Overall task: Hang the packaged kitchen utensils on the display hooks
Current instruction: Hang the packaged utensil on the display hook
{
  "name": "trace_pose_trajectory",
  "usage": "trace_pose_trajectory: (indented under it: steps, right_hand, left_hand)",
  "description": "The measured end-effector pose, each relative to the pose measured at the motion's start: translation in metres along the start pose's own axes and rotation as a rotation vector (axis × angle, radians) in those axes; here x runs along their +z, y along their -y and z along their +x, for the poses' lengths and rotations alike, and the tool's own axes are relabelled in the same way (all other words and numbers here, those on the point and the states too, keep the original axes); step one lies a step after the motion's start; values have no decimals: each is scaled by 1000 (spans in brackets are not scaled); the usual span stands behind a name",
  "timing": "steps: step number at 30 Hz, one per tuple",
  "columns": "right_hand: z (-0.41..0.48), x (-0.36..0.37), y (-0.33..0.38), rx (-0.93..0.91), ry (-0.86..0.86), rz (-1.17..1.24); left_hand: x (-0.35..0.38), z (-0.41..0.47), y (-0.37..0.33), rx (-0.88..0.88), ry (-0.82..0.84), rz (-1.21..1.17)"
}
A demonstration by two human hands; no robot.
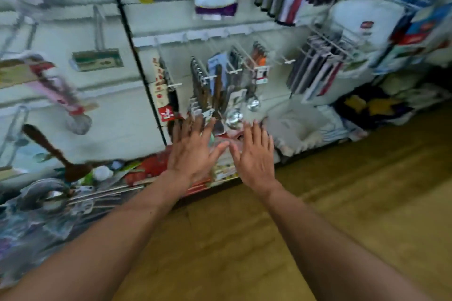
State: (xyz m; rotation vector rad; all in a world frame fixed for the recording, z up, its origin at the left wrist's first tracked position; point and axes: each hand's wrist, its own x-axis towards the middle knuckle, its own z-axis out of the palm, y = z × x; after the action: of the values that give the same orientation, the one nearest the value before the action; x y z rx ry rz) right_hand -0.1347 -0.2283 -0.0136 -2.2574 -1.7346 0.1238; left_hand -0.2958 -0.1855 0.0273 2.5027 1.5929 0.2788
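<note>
At frame centre, left hand [193, 154] and right hand [255, 157] spread just below the hanging packaged utensils [216, 85]; both grips wide and empty

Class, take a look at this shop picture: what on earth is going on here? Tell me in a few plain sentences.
A person faces a shop wall display and reaches both bare arms toward it. The left hand and right hand are open, fingers spread, and hold nothing. They are low in front of the packaged utensils hanging on the display hooks. More loose utensils lie heaped at lower left. The picture is too blurred to tell whether either hand touches a pack.
</note>
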Motion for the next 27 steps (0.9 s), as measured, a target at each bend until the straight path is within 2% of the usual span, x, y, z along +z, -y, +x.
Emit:
trace_pose_trajectory:
  steps: [6, 13, 16, 20, 23, 27]
  right_hand:
    - [38, 2, -69, 95, -20, -25]
    - [115, 31, -93, 153, 12, 18]
    - [152, 51, -103, 189, 45, 25]
    - [194, 68, -116, 222, 47, 33]
    - [220, 79, -124, 218, 34, 113]
    - [257, 95, -137, 251, -41, 322]
  left_hand:
    - [40, 64, -60, 83, 36, -78]
    - [86, 164, -55, 85, 69, -128]
    - [107, 204, -50, 43, 96, -250]
    - [118, 244, -57, 83, 105, -431]
    - [124, 275, -64, 17, 98, -491]
    - [139, 315, -76, -179, 64, -621]
